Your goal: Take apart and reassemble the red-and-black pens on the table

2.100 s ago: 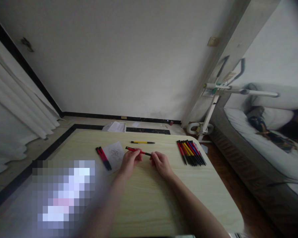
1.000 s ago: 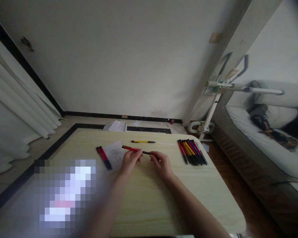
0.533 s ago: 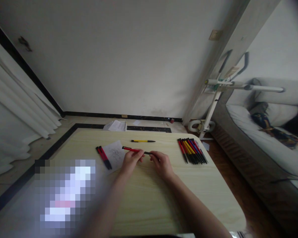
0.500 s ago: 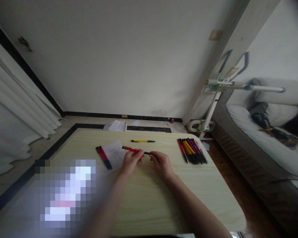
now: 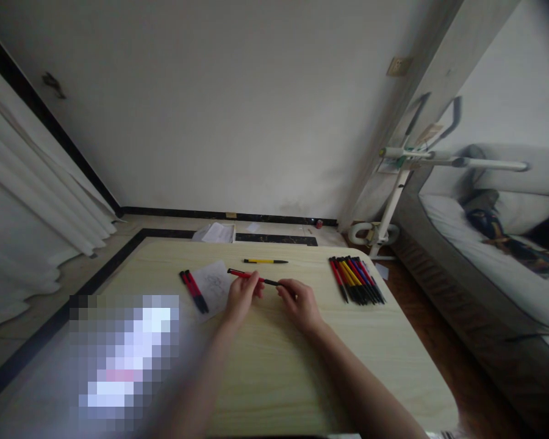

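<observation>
Both hands hold one red pen with a black tip [image 5: 242, 275] just above the light wooden table [image 5: 274, 366]. My left hand [image 5: 241, 297] pinches the red barrel. My right hand [image 5: 299, 302] pinches the black end, fingers closed. Left of the hands lies a small white paper with scribbles [image 5: 213, 286]. Two red-and-black pens [image 5: 193, 291] rest beside that paper. A yellow pen [image 5: 265, 261] lies alone further back.
A row of several red, yellow, blue and black pens [image 5: 355, 279] lies at the table's right. Papers [image 5: 216, 232] sit on the floor beyond the table. A white exercise machine [image 5: 396, 189] and a sofa [image 5: 489, 244] stand at right. Curtains [image 5: 22, 201] hang at left.
The hands and the red pen stay almost where they were; the pen's red end has tipped slightly further left. The view has shifted a little.
</observation>
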A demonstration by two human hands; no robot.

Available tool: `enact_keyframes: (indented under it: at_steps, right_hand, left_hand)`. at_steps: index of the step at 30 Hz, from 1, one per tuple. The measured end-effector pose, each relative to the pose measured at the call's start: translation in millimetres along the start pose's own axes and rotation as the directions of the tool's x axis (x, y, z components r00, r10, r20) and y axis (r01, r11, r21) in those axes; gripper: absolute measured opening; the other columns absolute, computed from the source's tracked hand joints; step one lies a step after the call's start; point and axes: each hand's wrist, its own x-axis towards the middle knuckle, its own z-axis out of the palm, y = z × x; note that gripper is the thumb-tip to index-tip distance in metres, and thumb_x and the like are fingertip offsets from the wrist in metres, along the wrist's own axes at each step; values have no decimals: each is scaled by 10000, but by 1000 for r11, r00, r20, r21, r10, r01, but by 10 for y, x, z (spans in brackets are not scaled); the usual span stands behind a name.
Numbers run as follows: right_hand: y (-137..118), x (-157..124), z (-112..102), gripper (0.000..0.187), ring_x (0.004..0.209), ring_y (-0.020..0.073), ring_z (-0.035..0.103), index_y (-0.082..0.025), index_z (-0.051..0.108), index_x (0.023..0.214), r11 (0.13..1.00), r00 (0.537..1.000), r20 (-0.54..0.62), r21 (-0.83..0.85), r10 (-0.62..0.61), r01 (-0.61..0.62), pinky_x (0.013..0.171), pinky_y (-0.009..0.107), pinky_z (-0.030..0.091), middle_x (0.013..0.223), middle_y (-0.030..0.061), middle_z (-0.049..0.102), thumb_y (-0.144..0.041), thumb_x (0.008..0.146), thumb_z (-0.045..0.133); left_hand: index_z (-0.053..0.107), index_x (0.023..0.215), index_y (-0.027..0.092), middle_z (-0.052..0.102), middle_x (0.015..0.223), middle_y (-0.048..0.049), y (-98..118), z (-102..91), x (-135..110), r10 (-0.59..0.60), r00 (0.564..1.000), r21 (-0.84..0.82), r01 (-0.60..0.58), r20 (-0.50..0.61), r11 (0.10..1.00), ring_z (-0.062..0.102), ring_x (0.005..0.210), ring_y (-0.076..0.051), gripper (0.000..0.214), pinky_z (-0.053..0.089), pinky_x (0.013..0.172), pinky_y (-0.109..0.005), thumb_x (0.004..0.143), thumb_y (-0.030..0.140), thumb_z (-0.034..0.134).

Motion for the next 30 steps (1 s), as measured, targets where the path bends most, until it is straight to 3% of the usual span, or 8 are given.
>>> enact_keyframes:
  at_steps: [6, 10, 15, 18, 22, 30]
  right_hand:
    - [-35, -3, -40, 228, 628, 138, 532, -164, 603, 864, 1000, 999, 35, -10, -6, 6, 572, 231, 405, 714, 48, 613, -299, 845, 421]
    - [-58, 3, -67, 258, 635, 137, 509, -170, 570, 694, 998, 999, 52, -54, -16, 19, 588, 232, 388, 646, 35, 575, -280, 853, 400]
    - [-53, 8, -69, 349, 552, 108, 484, -160, 524, 632, 997, 991, 114, 25, 65, -68, 539, 215, 372, 577, 8, 535, -310, 881, 331]
    - [-31, 15, -60, 314, 563, 108, 491, -156, 548, 691, 995, 988, 133, 53, 80, -88, 533, 211, 376, 607, 7, 551, -326, 870, 355]
    - [3, 20, -41, 207, 556, 110, 481, -163, 541, 918, 996, 994, 85, 44, 70, -74, 511, 209, 380, 647, -3, 558, -326, 806, 477]
    - [30, 6, 0, 159, 601, 124, 516, -168, 555, 874, 999, 998, 51, -10, 39, -39, 550, 224, 408, 706, 30, 597, -281, 823, 455]
  left_hand:
    - [576, 659, 109, 574, 589, -38, -54, -63, 19, 24, 999, 42, -25, 38, 999, 488, 488, -96, 304, 378, 471, -214, 674, 412, 600]
    - [569, 654, 115, 552, 575, -24, -26, -57, 0, 12, 994, 29, -15, 109, 999, 462, 484, -91, 279, 359, 470, -211, 689, 390, 595]
    - [563, 666, 125, 540, 583, -11, 22, -30, -25, -5, 989, -25, 9, 150, 1000, 470, 498, -93, 247, 365, 492, -217, 681, 368, 606]
    - [566, 669, 125, 534, 578, -6, 21, -30, -16, 14, 991, -29, -10, 136, 1000, 471, 496, -90, 241, 362, 489, -214, 687, 363, 598]
    - [563, 642, 123, 520, 546, -3, 5, -47, 10, 41, 992, 18, -43, 116, 999, 464, 484, -89, 265, 354, 474, -208, 697, 381, 583]
    - [557, 607, 117, 547, 527, -23, -5, -46, 12, 24, 997, 102, -31, 69, 994, 479, 451, -102, 355, 364, 453, -219, 690, 462, 564]
